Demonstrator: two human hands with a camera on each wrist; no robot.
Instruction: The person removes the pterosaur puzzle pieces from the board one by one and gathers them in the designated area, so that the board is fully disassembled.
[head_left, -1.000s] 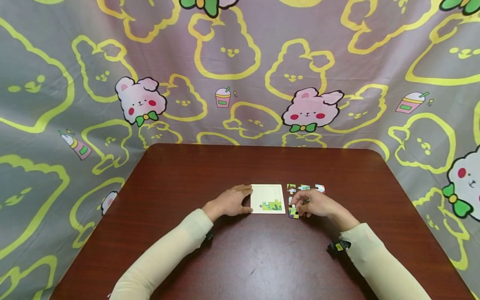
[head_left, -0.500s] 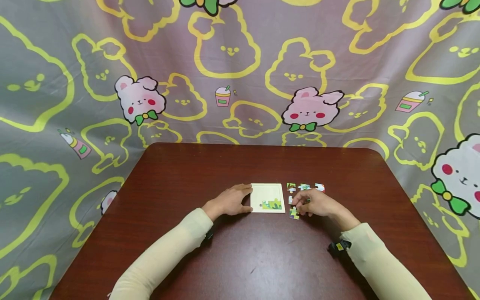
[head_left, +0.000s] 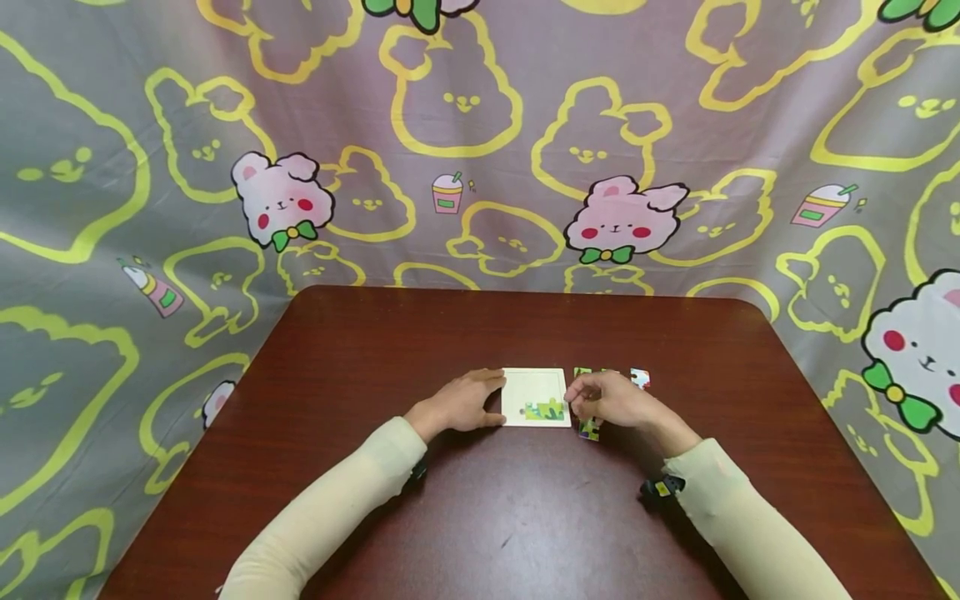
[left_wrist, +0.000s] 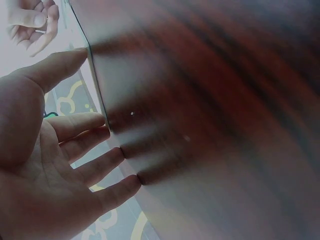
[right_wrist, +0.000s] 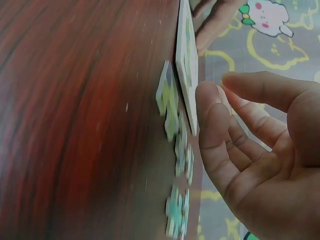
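On the table lies a pale square puzzle board (head_left: 528, 387) with a few green jigsaw pieces (head_left: 545, 410) fitted along its lower right. My left hand (head_left: 467, 402) rests at the board's left edge, fingers spread, thumb and fingertips touching it; the left wrist view shows this hand (left_wrist: 60, 150) from the palm side. Just right of the board hovers my right hand (head_left: 618, 402), its fingers bent and thumb near the index fingertip. In the right wrist view, no piece shows clearly in that hand (right_wrist: 255, 140). Below it lies a loose green jigsaw piece (head_left: 589, 429).
More loose jigsaw pieces lie right of the board, partly hidden by my right hand; one white-and-red piece (head_left: 640, 377) shows beyond it. The dark red-brown table (head_left: 420, 333) meets a patterned curtain (head_left: 495, 183) at the back and sides.
My right hand has lifted from the loose pieces and moved left toward the board's right edge, now covering more of the upper pieces. My left hand stays in place.
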